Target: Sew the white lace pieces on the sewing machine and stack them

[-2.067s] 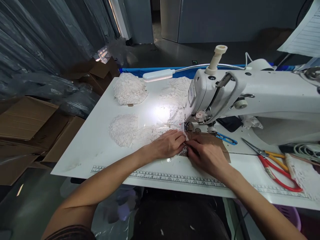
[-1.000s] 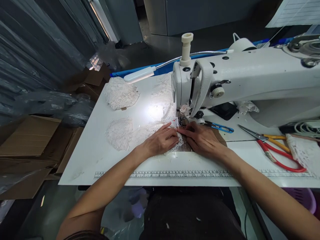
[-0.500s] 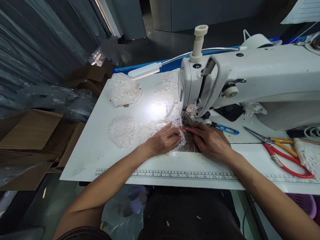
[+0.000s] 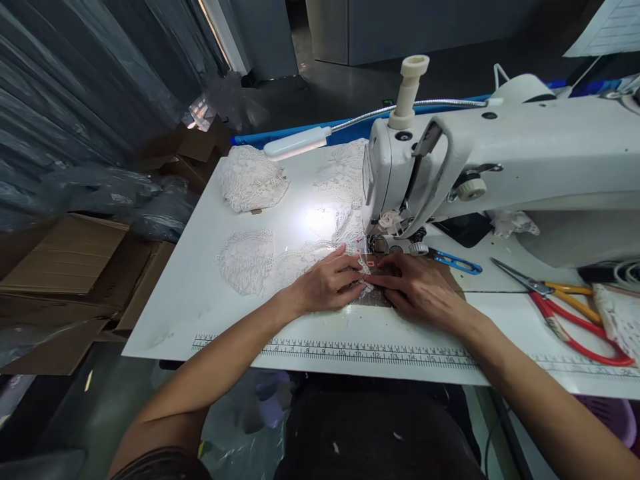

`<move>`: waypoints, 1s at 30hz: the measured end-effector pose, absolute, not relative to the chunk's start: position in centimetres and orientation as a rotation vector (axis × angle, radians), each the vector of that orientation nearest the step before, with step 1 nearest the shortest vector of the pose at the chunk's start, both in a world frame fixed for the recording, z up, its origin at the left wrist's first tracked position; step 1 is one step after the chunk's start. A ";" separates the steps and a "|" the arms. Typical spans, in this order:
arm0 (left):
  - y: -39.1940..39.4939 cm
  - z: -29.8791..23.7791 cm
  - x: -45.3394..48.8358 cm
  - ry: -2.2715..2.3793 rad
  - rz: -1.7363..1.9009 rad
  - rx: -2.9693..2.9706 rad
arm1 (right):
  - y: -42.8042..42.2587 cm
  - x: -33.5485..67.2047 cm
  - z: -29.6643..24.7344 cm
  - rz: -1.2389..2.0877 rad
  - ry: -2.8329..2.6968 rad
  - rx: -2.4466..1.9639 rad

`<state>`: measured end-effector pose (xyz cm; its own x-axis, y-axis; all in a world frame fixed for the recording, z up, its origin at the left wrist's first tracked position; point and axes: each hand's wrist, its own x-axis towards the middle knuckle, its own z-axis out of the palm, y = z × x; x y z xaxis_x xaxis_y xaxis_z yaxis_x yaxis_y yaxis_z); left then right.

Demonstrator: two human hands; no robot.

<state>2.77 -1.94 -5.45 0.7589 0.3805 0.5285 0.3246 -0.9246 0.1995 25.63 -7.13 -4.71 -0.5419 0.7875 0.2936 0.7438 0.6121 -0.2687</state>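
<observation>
Cardboard boxes [image 4: 65,260] lie at the far left of the frame, below the edge of the white desk [image 4: 190,307]. On the desk, left of centre, a lace pile [image 4: 253,177] sits toward the far edge, and a flat lace piece [image 4: 247,260] lies nearer. A printed ruler [image 4: 350,350] runs along the near edge. A white lamp [image 4: 297,142] on a bendy neck hangs over the middle of the desk and throws a bright spot on the surface. Just below that spot the left hand [image 4: 325,283] lies palm down and open, with its fingers spread flat on the lace strip [image 4: 364,275]. The strip runs from the flat lace piece across to the needle area in the centre of the frame. It rests on a brown patch [image 4: 380,298] on the desk, straight in front of the presser foot. The right hand [image 4: 420,290] comes in from the lower right, also palm down. Its fingertips meet those of the left hand on the strip, but whether it pinches the lace or only presses it down cannot be told. The sewing machine [image 4: 500,160] fills the upper right of the frame, with its head right above the strip and a cream spool pin [image 4: 409,90] on top. To the right of the hands, blue snips [image 4: 457,263] lie beside the machine's base. Further right lie red scissors [image 4: 575,313], and more lace [image 4: 617,317] lies at the right edge.
</observation>
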 end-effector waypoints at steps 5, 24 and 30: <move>-2.0 -4.8 2.9 0.769 0.873 2.956 | -7.3 25.5 -5.0 0.127 -2.459 -1.205; -1.2 -4.6 3.5 0.783 0.525 3.106 | -7.4 25.0 -5.4 0.077 -2.430 -1.223; 1.1 -4.5 3.5 0.609 0.502 3.054 | -7.6 24.1 -5.0 0.072 -2.415 -1.321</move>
<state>3.49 1.14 -4.47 0.8747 0.3718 0.3109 0.3760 -0.9253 0.0487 24.11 -7.58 -5.04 -0.4822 0.8203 0.3075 0.8005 0.5552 -0.2259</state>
